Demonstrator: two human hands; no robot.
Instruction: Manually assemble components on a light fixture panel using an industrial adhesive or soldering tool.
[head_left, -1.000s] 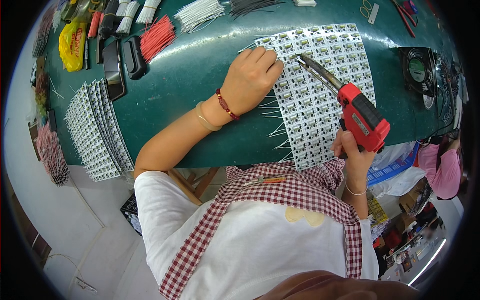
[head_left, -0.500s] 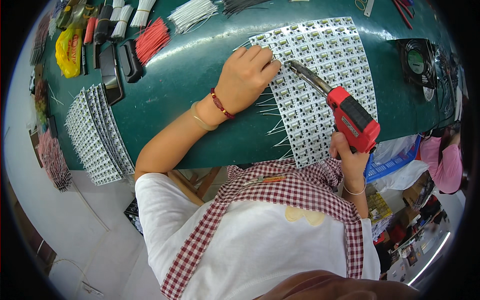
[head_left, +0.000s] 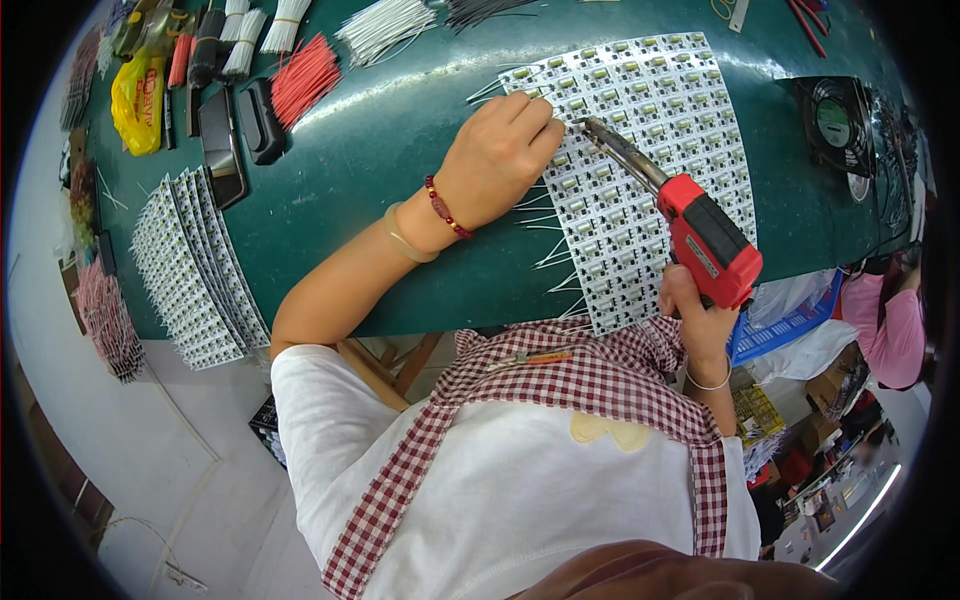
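Note:
A large white panel of small circuit boards (head_left: 650, 200) lies on the green table, with thin white wires (head_left: 545, 222) sticking out along its left edge. My left hand (head_left: 500, 155) rests over that edge near the top, thumb and fingers pinched together; what they hold is hidden, though white wires lie close by. In my right hand (head_left: 700, 315) is a red and black soldering gun (head_left: 712, 240), gripped by its handle. Its metal nose slants up and left across the panel, and the tip meets the boards just right of my left fingertips.
More circuit board panels (head_left: 190, 270) are stacked at the left. Bundles of red wires (head_left: 305, 80) and white wires (head_left: 385, 28) lie at the back, near a phone (head_left: 222, 150) and a yellow bag (head_left: 138, 105). A black fan (head_left: 832, 125) stands at the right, above a blue crate (head_left: 790, 325).
My left hand has shifted slightly right and down, its fingers still pinched. The soldering gun has moved a little to the right with my right hand.

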